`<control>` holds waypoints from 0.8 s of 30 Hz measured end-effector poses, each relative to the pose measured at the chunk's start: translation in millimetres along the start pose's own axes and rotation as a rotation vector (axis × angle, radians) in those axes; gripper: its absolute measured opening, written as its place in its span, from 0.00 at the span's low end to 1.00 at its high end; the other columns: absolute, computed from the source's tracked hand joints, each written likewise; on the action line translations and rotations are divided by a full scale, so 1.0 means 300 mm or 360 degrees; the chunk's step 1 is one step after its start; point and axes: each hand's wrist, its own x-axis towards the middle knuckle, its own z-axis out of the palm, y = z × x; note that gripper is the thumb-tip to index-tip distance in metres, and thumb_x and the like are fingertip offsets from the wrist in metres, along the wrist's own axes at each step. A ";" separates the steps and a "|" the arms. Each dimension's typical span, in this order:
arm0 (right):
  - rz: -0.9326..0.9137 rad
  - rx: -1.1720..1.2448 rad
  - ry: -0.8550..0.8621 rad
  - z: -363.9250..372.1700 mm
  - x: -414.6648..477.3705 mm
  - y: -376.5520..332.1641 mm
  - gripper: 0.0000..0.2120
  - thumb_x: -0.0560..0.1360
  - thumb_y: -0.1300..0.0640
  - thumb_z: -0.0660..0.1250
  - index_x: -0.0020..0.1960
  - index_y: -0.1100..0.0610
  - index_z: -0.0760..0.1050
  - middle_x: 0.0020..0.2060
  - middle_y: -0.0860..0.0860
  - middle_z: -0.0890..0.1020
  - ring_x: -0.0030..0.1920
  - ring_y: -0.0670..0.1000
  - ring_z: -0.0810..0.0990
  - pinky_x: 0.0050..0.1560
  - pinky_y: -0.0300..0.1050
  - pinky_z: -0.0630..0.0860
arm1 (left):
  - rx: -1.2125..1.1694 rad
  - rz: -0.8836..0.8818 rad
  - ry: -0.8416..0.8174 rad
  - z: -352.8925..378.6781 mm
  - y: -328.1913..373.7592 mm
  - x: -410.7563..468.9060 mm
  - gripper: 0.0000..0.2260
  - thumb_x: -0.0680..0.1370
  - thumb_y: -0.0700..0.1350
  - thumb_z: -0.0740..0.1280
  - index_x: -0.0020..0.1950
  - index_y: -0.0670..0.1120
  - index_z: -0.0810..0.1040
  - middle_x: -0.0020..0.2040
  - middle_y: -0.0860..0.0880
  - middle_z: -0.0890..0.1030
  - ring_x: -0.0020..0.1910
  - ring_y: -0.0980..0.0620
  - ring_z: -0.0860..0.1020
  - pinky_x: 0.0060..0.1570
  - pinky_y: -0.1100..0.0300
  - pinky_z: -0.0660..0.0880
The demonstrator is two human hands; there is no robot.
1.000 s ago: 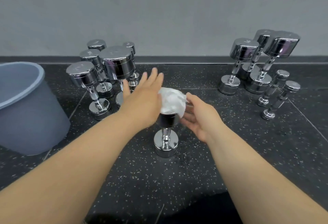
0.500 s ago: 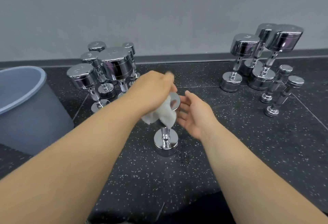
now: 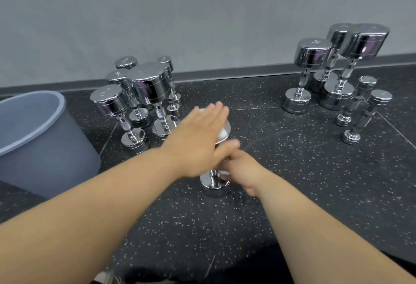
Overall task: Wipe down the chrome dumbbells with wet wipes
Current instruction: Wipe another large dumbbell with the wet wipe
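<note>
from the head camera, the floor (image 3: 292,193) was black rubber flecked with pale specks. it was laid in large tiles, with thin seams (image 3: 258,109) crossing between them. behind it rose a plain grey wall (image 3: 202,24), with a dark skirting strip (image 3: 236,70) along its foot. a grey-blue bucket (image 3: 45,144) stood on the floor at the left edge, its rim tilted toward the camera.

the dumbbell (image 3: 215,185) being cleaned stood upright on the floor in the middle, resting on its lower head. the left hand (image 3: 198,139) lay flat over its upper head with the fingers straight and together. it pressed down on a white wipe (image 3: 223,132), of which only a small patch showed past the palm. the right hand (image 3: 245,171) sat lower, at the shaft, its fingers curled in around the handle. that part was blurred.

a left group of dumbbells (image 3: 148,87) stood upright and close together near the bucket, just behind the left hand. a right group of dumbbells (image 3: 313,54) stood against the skirting strip, well apart from the hands. two small dumbbells (image 3: 364,112) leaned just beside that group.
</note>
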 end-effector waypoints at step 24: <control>-0.0244 -0.0674 0.0168 0.048 0.041 0.053 0.10 0.81 0.54 0.61 0.61 0.53 0.72 0.48 0.47 0.79 0.50 0.50 0.76 0.47 0.42 0.71 | -0.0241 -0.0023 -0.0138 -0.032 -0.031 0.074 0.35 0.79 0.66 0.43 0.81 0.49 0.44 0.81 0.50 0.44 0.80 0.51 0.42 0.78 0.47 0.40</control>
